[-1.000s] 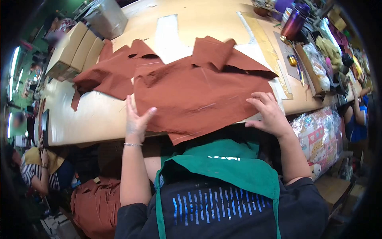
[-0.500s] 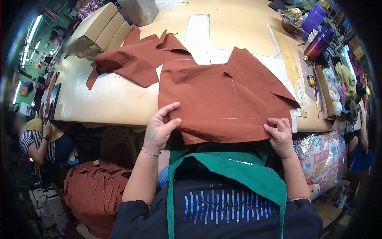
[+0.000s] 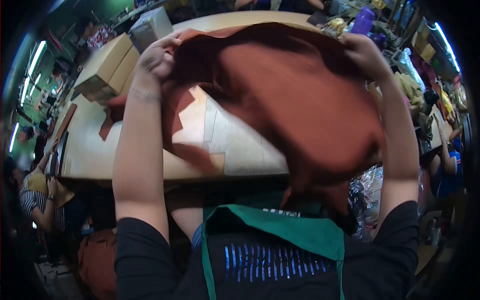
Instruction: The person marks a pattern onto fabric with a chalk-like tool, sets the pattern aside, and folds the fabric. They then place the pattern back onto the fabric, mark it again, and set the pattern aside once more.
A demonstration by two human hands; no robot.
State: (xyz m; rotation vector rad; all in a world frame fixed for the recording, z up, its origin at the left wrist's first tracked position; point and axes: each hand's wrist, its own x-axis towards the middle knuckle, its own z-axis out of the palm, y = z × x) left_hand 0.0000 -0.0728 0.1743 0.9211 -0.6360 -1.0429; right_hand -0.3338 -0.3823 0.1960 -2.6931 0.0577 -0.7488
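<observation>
From afar I saw L hand (image 3: pixel 159 59) & R hand (image 3: pixel 362 52) each gripping an edge of 1 brown cloth (image 3: pixel 300 95), raised over the table (image 3: pixel 92 152); 1 purple bottle (image 3: pixel 364 21) nr table's far R end.

Tan tbl (image 3: pixel 95 156) holds cardbd boxes (image 3: pixel 107 64) & pale sheet (image 3: pixel 247 147).

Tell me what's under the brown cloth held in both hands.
Beneath the brown cloth, a whitish flat sheet shows in part, lying on the tabletop. The cloth hides the rest; whatever else lies there cannot be seen.
</observation>
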